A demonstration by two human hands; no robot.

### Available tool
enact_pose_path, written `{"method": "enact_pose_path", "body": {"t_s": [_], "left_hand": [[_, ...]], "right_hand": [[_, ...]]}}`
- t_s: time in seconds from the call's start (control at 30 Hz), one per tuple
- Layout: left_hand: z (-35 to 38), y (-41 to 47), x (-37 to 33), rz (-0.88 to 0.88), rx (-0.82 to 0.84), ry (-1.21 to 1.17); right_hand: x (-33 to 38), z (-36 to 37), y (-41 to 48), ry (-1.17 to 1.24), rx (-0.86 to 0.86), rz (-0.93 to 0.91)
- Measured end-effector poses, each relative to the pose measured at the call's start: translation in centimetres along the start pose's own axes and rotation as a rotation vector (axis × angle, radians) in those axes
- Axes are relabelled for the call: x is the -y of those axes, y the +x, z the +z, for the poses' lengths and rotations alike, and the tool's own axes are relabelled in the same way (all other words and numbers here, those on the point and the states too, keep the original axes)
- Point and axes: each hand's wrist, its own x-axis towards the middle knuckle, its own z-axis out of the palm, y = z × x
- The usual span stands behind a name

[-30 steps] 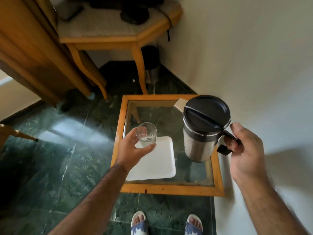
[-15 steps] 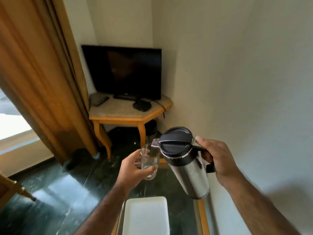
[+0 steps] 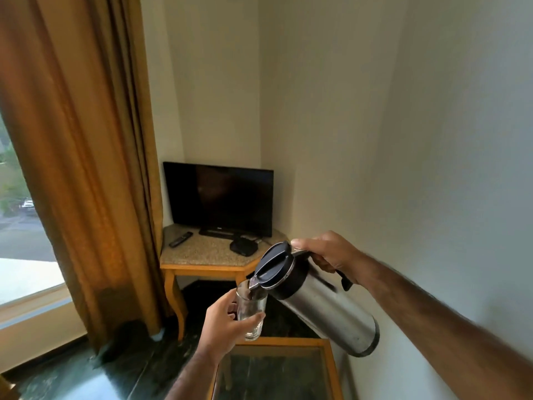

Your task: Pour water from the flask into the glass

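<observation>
A steel flask (image 3: 323,306) with a black lid is tilted steeply to the left, its spout over the rim of a clear glass (image 3: 251,311). My right hand (image 3: 328,252) grips the flask's black handle. My left hand (image 3: 223,324) holds the glass in the air from its left side, above the far edge of the glass-topped table (image 3: 328,359). The glass looks nearly empty; I cannot make out a stream of water.
A corner table (image 3: 207,255) carries a dark television (image 3: 219,197), a remote (image 3: 180,239) and a small black box (image 3: 243,246). A brown curtain (image 3: 83,168) hangs at the left beside a window. A white wall runs close along the right.
Both hands have risen with the glass and flask. The flask has tipped further over, bringing its spout onto the glass rim. The view has lifted, and the white tray has dropped out of sight.
</observation>
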Motion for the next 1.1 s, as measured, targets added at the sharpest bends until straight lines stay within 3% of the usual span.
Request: {"method": "enact_pose_path", "body": {"t_s": [0.67,1.1], "left_hand": [[-2.0,1.0,0.2,0.042,-0.006,0.043],[-2.1,2.1,1.0,0.065,-0.038,-0.015]], "right_hand": [[7.2,1.8,6.8,-0.396,0.355,0.153],[12.5,2.9,8.3,-0.555,0.391,0.151]]}}
